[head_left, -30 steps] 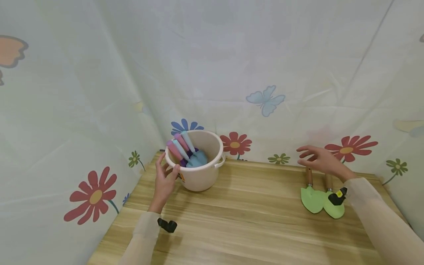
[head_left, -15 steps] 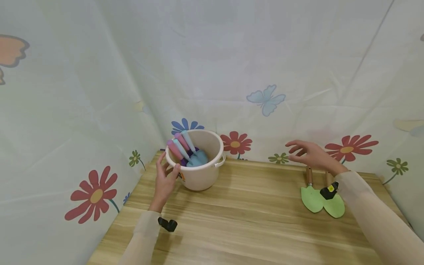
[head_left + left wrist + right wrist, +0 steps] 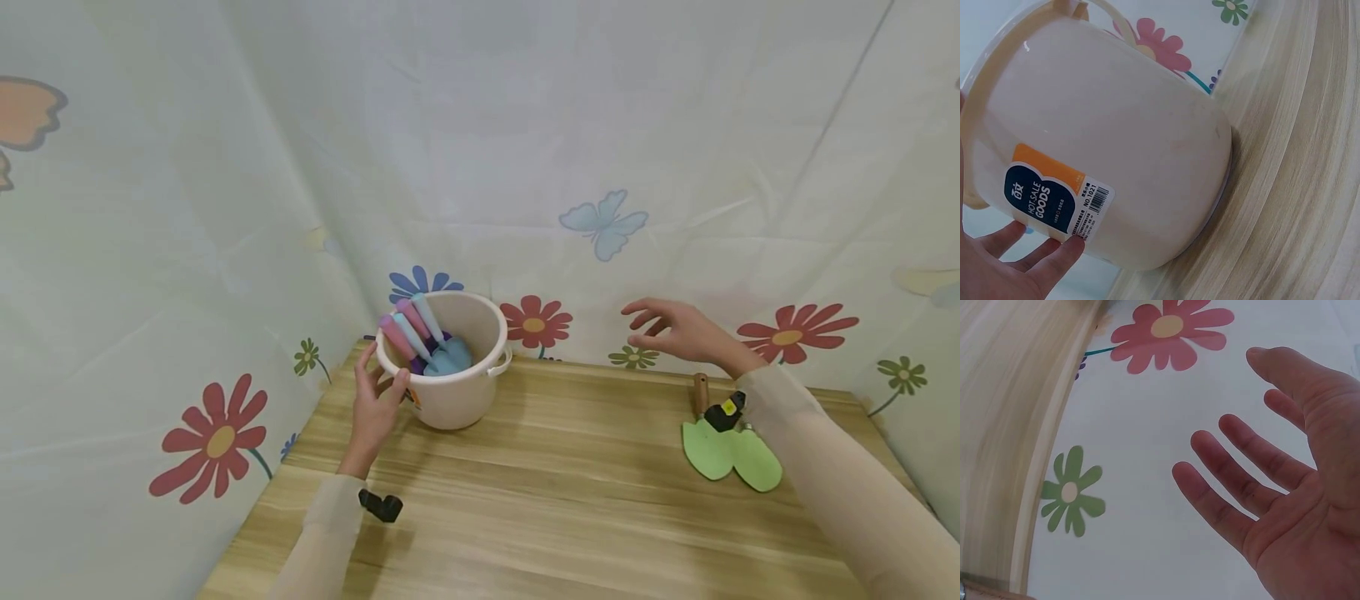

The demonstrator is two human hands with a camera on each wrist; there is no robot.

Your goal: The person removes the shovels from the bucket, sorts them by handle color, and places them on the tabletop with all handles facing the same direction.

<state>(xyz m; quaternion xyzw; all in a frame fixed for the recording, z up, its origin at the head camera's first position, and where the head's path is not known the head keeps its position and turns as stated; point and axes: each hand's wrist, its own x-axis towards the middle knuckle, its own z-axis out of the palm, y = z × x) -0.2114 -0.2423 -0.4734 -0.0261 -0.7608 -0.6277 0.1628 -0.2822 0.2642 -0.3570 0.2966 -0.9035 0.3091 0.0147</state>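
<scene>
My left hand holds the near left side of a cream plastic bucket, its thumb by the rim. In the left wrist view its fingertips touch the bucket wall beside an orange and navy label. Several toy trowels lean inside, with pink or light blue handles and blue or purple blades. My right hand hovers in the air with nothing in it, fingers spread in the right wrist view. Two green trowels with wooden handles lie below its wrist; the forearm partly hides the right one.
A wood-grain tabletop spreads out under everything. Pale sheets printed with flowers and butterflies hang close behind the table and along its left and right sides. The bucket's handle hangs at its right.
My right hand has moved left and slightly up, away from the green trowels, still holding nothing. The left hand and the bucket have stayed in place.
</scene>
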